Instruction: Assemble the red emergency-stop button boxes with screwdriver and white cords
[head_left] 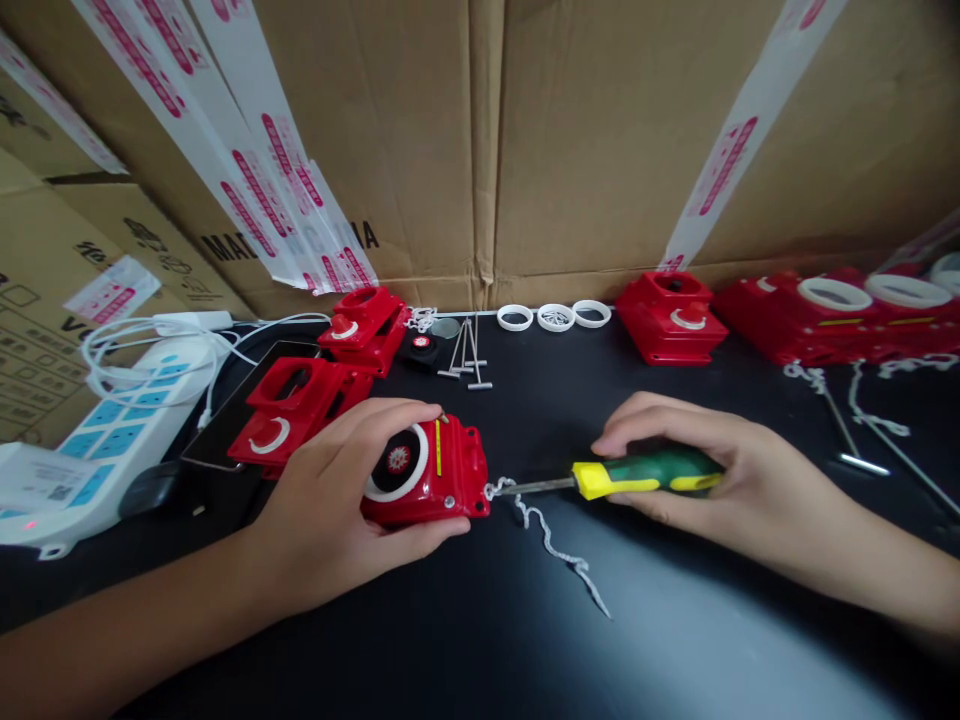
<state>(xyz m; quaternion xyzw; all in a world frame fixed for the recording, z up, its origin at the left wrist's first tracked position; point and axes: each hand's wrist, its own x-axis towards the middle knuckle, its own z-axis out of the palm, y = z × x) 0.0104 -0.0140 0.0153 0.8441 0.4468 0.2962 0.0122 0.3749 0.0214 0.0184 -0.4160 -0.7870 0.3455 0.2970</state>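
A red box [463, 462], clasped in a person's left hand [341, 485], is at the middle of a black table [480, 640] as the right hand [739, 465] grips a green-and-yellow screwdriver [630, 475], its tip at the white string [553, 547] by the box's edge. Other red boxes [664, 335] and white rings [592, 323] sit near the cardboard [600, 150] behind.

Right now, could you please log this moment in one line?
Left hand: holds red housing; right hand: holds screwdriver; screwdriver tip: at white cord
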